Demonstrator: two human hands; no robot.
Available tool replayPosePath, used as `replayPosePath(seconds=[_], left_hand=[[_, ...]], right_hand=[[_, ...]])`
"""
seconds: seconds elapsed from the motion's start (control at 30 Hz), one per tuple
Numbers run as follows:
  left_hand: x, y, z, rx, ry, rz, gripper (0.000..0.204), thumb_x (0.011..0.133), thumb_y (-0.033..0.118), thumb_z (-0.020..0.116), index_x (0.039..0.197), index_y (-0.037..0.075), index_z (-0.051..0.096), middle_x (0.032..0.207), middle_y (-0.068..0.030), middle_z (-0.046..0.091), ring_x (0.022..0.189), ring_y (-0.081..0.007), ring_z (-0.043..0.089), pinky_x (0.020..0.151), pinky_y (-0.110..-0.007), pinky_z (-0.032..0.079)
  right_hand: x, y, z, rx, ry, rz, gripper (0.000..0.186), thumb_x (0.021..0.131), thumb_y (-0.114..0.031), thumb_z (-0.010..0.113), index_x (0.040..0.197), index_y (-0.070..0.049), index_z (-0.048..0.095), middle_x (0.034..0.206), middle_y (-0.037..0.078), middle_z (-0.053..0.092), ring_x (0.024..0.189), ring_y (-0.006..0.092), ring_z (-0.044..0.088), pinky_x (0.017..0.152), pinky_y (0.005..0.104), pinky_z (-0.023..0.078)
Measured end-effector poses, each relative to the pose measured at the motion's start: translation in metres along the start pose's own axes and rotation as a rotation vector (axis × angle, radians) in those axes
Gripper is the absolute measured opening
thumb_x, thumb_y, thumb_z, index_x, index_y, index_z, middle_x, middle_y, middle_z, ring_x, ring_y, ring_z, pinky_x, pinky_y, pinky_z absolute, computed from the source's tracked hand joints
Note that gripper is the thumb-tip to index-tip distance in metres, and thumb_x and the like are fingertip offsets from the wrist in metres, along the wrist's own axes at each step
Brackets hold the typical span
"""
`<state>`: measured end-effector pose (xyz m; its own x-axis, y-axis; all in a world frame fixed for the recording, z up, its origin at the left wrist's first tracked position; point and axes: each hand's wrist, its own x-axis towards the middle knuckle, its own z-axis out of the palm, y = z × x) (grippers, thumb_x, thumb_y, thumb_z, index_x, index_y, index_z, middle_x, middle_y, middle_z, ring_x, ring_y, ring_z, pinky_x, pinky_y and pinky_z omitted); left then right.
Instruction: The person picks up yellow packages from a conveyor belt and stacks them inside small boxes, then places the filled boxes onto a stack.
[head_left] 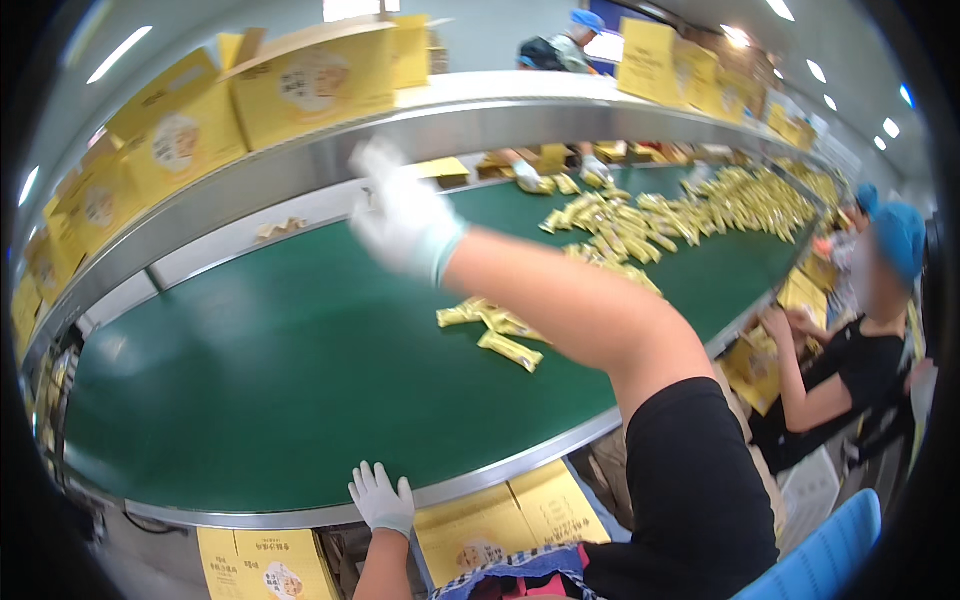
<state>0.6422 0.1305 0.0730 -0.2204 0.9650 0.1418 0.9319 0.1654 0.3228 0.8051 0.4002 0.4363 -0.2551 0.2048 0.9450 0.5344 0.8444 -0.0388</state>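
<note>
My left hand point(381, 498), in a white glove, rests with spread fingers on the near metal edge of the green conveyor belt point(270, 390). Stretched across the belt is my right arm, its gloved right hand point(400, 215) raised near the far metal rail. Motion blurs that hand, so its fingers and anything in them cannot be made out. Below my right forearm lie several yellow wrapped snack packets point(510, 350). A much larger heap of the same packets point(730, 205) covers the belt farther right.
Open yellow cartons point(310, 85) stand along the raised shelf point(520, 90) beyond the belt. More yellow cartons point(470, 530) sit below the near edge. Across the belt, a co-worker's gloved hands point(527, 177) touch packets. Another person point(840, 370) works at the right beside a carton.
</note>
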Motion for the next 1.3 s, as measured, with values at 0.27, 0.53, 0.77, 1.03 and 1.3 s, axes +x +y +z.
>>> replayPosePath(seconds=[0.27,0.53,0.77,1.03,1.3], left_hand=[[-0.12,-0.001,0.022,-0.235,0.119,0.095,0.066,0.087,0.02,0.065,0.142,-0.009,0.042,0.15,-0.0349,0.036,0.14,-0.0508,0.034,0.117,-0.055,0.03],[-0.168,-0.011,0.046,-0.397,-0.144,-0.082,0.05,0.084,0.018,0.065,0.128,-0.006,0.057,0.112,-0.0274,0.056,0.101,-0.0447,0.056,0.091,-0.048,0.048],[-0.143,0.003,0.038,-1.131,-0.271,-0.485,0.022,0.093,0.008,0.059,0.107,-0.006,0.068,0.114,-0.015,0.065,0.098,-0.0245,0.064,0.08,-0.035,0.054],[-0.187,0.056,-0.076,-1.261,0.19,0.061,0.028,0.091,0.002,0.058,0.119,-0.003,0.06,0.119,-0.0211,0.062,0.108,-0.0315,0.062,0.089,-0.044,0.052],[-0.195,0.064,-0.064,-1.346,-0.024,-0.106,0.036,0.094,0.009,0.052,0.127,-0.005,0.056,0.126,-0.0174,0.062,0.122,-0.0275,0.055,0.109,-0.04,0.039]], right_hand=[[-0.365,-0.15,-0.201,0.24,-1.037,0.266,0.051,0.079,-0.013,0.068,0.126,0.001,0.055,0.135,0.025,0.051,0.129,0.0411,0.049,0.106,0.0529,0.043],[-0.47,-0.148,-0.254,-0.353,-1.128,1.187,0.039,0.093,-0.031,0.054,0.116,-0.001,0.064,0.115,0.024,0.066,0.108,0.0389,0.065,0.094,0.0468,0.053],[-0.422,-0.134,-0.273,-0.272,-1.01,1.353,0.042,0.095,-0.038,0.056,0.114,0.0,0.062,0.111,0.025,0.069,0.103,0.0384,0.068,0.093,0.0468,0.053],[-0.383,-0.153,-0.295,0.231,-0.067,0.973,0.032,0.1,-0.021,0.056,0.122,0.002,0.053,0.109,0.021,0.064,0.106,0.035,0.064,0.095,0.0415,0.049],[-0.378,-0.122,-0.262,0.306,-0.057,1.1,0.062,0.1,-0.04,0.055,0.14,0.005,0.041,0.13,0.03,0.057,0.121,0.0432,0.059,0.105,0.0446,0.046]])
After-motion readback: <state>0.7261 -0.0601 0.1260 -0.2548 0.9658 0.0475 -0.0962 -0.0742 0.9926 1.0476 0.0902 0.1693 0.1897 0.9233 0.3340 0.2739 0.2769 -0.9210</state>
